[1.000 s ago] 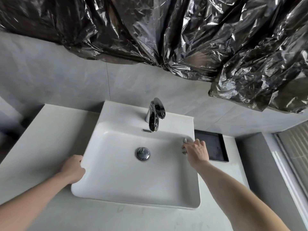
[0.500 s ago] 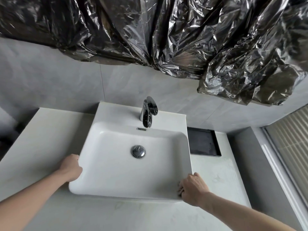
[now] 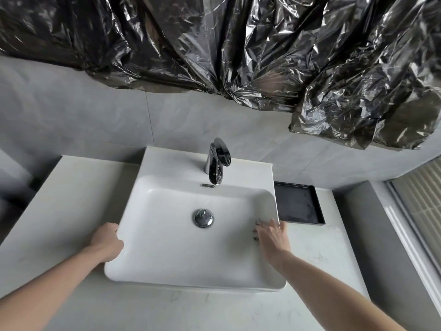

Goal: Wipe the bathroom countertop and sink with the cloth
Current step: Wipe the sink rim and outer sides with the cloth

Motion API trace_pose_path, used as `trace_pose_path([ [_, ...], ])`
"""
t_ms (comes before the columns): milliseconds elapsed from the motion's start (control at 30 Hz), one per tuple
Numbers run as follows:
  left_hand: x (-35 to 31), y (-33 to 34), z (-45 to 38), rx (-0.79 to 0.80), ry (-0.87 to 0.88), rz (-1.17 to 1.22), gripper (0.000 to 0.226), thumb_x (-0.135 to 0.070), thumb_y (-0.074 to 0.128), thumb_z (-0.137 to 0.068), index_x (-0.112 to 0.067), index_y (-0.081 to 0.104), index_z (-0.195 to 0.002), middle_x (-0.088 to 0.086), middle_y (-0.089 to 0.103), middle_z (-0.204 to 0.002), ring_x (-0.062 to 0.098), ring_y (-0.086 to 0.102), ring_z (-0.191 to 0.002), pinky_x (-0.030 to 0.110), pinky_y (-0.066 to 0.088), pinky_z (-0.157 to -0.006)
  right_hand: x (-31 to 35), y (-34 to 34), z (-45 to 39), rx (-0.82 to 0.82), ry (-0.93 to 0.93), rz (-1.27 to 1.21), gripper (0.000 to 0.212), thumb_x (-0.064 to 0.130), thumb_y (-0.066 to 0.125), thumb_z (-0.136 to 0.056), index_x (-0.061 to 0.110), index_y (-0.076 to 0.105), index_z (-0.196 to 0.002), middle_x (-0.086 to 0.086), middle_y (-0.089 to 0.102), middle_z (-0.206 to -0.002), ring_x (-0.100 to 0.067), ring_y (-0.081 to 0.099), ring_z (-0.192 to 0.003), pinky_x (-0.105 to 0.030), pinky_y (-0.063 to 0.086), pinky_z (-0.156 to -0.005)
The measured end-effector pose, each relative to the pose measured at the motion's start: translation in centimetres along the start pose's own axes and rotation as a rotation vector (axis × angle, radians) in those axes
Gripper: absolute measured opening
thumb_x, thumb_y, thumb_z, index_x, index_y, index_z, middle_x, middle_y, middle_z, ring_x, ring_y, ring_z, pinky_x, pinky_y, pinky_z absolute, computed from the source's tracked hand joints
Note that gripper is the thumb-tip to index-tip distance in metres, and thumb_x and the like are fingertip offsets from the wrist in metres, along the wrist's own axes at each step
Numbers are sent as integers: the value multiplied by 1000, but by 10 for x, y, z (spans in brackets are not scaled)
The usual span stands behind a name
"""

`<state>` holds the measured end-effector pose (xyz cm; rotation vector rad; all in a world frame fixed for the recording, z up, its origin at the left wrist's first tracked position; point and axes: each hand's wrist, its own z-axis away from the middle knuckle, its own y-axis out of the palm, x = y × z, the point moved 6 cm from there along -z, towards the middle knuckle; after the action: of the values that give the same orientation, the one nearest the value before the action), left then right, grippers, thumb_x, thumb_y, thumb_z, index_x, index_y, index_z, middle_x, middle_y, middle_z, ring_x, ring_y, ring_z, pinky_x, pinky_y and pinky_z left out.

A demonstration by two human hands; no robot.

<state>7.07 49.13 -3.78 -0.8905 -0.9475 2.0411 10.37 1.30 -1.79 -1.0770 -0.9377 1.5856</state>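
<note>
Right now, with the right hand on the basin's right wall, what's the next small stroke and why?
Probably slide the right hand along the right inner wall of the sink toward the near corner. It presses there on a barely visible cloth, while the left hand steadies the left rim.

Cloth (image 3: 258, 227) mostly hidden under R hand (image 3: 272, 235); hands blurred.
</note>
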Motion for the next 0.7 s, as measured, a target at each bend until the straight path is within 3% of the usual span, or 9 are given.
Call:
trace_pose_path([
  [167,-4,-1,7,-3,29,-16,9,-7,60,-75,-11,67,-79,-1,69,-70,25,63,-67,23,39,-51,0,2,28,111,-91,97,28,20,47,-101,27,66,-121,-2,65,-120,-30,45,-124,-37,29,-104],
  [300,-6,0,11,-8,62,-26,10,-6,60,-78,-15,61,-76,1,68,-77,28,62,-73,27,37,-55,9,13,79,228,-241,140,33,9,51,-92,20,67,-119,-6,70,-116,-27,49,-123,-35,35,-104],
  [367,-5,0,10,0,70,-23,10,-6,60,-78,-16,63,-78,-1,68,-75,29,64,-75,27,38,-56,6,16,93,293,-245,47,36,6,50,-87,21,71,-112,-3,71,-106,-27,57,-114,-29,43,-96],
  [400,-5,0,10,10,66,-17,9,-7,60,-78,-15,64,-79,-1,68,-75,28,64,-74,27,39,-56,2,15,92,311,-220,-37,35,6,50,-86,22,72,-109,2,70,-98,-27,60,-105,-23,46,-85],
  [467,-4,-3,10,27,48,2,7,-8,60,-78,-13,65,-79,0,69,-74,26,65,-72,26,41,-55,-10,9,75,234,-124,-211,36,10,50,-85,28,74,-106,8,71,-91,-25,67,-94,-19,47,-70],
  [600,-5,-6,9,24,50,14,6,-10,61,-77,-13,66,-79,0,70,-72,25,65,-70,25,41,-54,-31,0,21,-14,58,-441,37,16,46,-91,30,68,-117,6,79,-94,-28,71,-92,-34,57,-75],
  [700,-5,-6,10,23,45,14,8,-9,60,-77,-15,64,-77,-2,69,-72,24,64,-69,25,39,-53,-32,-17,-12,-93,266,-620,23,21,51,-96,22,71,-106,-10,76,-89,-38,69,-86,-36,55,-71],
])
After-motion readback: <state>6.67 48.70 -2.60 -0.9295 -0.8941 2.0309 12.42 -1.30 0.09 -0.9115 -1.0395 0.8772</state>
